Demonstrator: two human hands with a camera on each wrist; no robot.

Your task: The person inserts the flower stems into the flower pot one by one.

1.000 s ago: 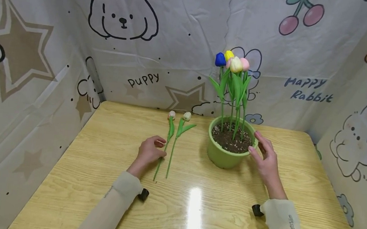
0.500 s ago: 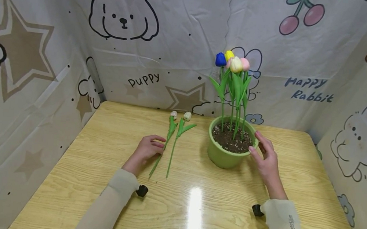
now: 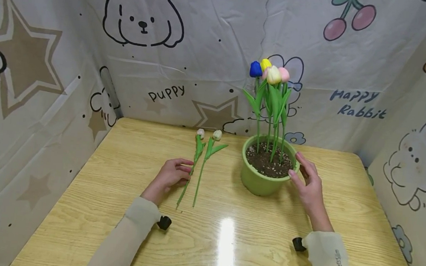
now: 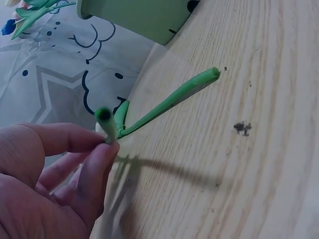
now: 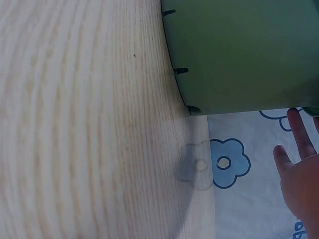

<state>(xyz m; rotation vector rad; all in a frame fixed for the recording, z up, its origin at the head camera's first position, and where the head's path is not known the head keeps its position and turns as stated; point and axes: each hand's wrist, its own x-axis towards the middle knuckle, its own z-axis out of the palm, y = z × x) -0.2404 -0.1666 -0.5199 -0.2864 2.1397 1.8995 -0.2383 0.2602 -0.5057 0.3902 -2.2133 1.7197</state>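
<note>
My left hand (image 3: pixel 172 174) pinches the green stem of a pale pink artificial tulip (image 3: pixel 198 148) between thumb and index finger. In the left wrist view, the cut end of that held stem (image 4: pixel 104 118) points toward the camera. Just right of it, a white tulip (image 3: pixel 208 150) lies on the table. My right hand (image 3: pixel 309 189) touches the right side of a green flowerpot (image 3: pixel 262 185), its thumb and fingers spread along the rim. Dark soil (image 3: pixel 261 165) fills the pot. Upright in it stand several tulips (image 3: pixel 275 98) with blue, yellow, white and pink heads.
The wooden table (image 3: pixel 131 142) is bordered by a printed cloth backdrop (image 3: pixel 192 32) at the back and both sides. A small dark crumb (image 4: pixel 242 128) lies near the stem ends. Light glares off the table's front middle.
My left hand now pinches the pale pink tulip's stem, where it was more loosely placed before. The tulip has turned slightly and its stem end has shifted a little left. The right hand stays put.
</note>
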